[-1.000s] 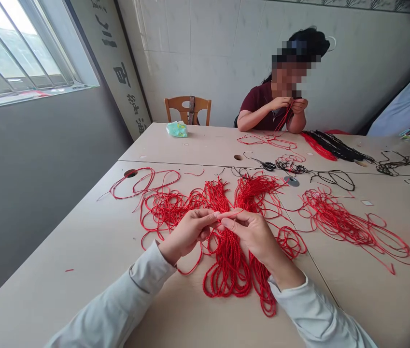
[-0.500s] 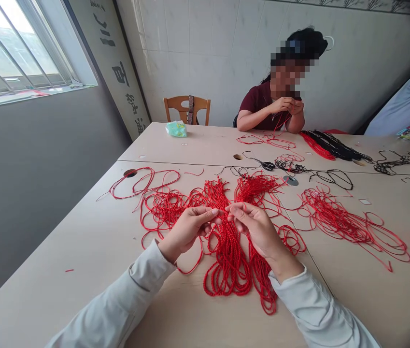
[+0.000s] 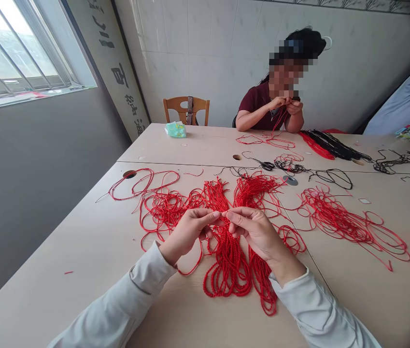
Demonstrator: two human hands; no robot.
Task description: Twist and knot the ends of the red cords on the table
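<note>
Both my hands meet over a long bundle of red twisted cords (image 3: 228, 266) lying on the pale table. My left hand (image 3: 198, 227) pinches thumb against fingers, its tips close to the right hand's. My right hand (image 3: 253, 229) is pinched in the same way. Something thin and red seems to be between the fingertips, too small to make out. A second red bundle (image 3: 253, 191) runs beneath and beside my right hand. Loose thin red cord (image 3: 164, 208) is tangled left of my left hand.
More red cord (image 3: 338, 217) spreads at the right. Farther back are scissors (image 3: 267, 165), black cords (image 3: 338, 145), a green packet (image 3: 176, 129) and a metal disc (image 3: 290, 180). Across the table sits a person (image 3: 262, 106) holding red cord; another person's sleeve shows at far right.
My fingertips have come closer together, the right hand having dropped slightly. The person across has shifted their hands a little.
</note>
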